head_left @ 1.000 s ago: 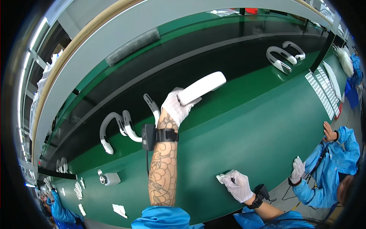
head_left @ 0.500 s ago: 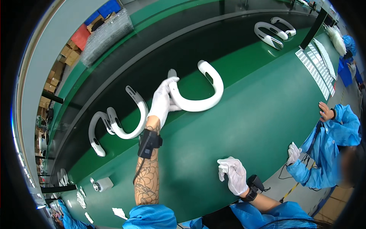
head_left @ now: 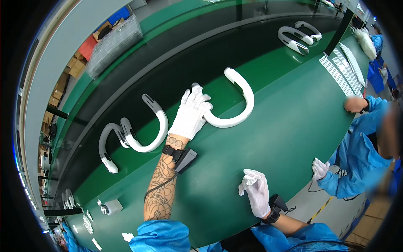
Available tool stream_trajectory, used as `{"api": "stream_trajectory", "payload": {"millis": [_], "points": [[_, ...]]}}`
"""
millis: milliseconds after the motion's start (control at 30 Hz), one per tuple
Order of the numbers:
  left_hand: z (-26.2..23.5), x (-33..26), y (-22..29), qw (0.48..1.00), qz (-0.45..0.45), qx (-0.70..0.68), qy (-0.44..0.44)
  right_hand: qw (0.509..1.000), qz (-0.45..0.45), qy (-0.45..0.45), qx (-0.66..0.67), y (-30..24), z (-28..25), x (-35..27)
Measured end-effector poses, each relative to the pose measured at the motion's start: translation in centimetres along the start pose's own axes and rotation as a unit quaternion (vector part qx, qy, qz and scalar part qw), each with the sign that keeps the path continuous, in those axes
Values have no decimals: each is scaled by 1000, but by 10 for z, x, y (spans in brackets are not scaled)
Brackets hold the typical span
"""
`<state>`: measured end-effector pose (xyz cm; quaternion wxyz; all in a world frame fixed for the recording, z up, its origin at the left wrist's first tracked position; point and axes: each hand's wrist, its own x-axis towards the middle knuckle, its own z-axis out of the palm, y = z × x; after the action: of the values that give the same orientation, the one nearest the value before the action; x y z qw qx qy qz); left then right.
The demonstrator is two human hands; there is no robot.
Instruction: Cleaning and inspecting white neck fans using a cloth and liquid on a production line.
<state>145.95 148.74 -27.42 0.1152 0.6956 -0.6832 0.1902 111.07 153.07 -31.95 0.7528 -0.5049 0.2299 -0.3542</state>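
Observation:
A white U-shaped neck fan (head_left: 235, 119) lies across the green belt edge in the middle. My left hand (head_left: 191, 112), in a white glove, lies over its left arm with the fingers round it; only a dark tip shows beyond them. The fan's right arm curves up uncovered. Lower right, above the green table, is my gloved right hand (head_left: 257, 191), with its fingers curled in; a bunched white bit shows at the fingertips, and I cannot tell whether it is cloth or glove. Left of my left hand lie two more neck fans, one (head_left: 161, 126) overlapping the other (head_left: 102, 145).
Two neck fans (head_left: 289, 43) lie far right on the belt, near a dark post (head_left: 339, 33). White perforated strips (head_left: 336, 75) lie beside it. A small bottle (head_left: 113, 206) and white scraps (head_left: 87, 224) are at lower left. A co-worker in blue (head_left: 348, 168) sits at right, one gloved hand (head_left: 320, 169) at the table edge.
My left hand has turned so its back faces up and now covers the fan's left arm. The fan has shifted slightly right. My right hand stays curled in nearly the same place.

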Motion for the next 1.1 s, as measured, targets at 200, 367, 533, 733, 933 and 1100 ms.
{"api": "stream_trajectory", "payload": {"millis": [200,367,533,733,933,1100], "points": [[9,43,9,964,-111,-96,221,998,44,33,21,-6,0,6],[29,106,7,609,-469,-590,247,998,60,15,-30,-16,-1,6],[58,100,-37,683,-533,-470,167,998,60,8,-32,-7,0,1],[-4,45,-19,952,-266,-121,88,969,-73,-42,-234,-8,-1,12],[-59,-85,11,968,-239,69,41,961,-53,-35,-271,-6,22,-1],[-54,-123,-4,966,-210,110,-101,941,-75,-187,-273,-2,26,-9]]}}
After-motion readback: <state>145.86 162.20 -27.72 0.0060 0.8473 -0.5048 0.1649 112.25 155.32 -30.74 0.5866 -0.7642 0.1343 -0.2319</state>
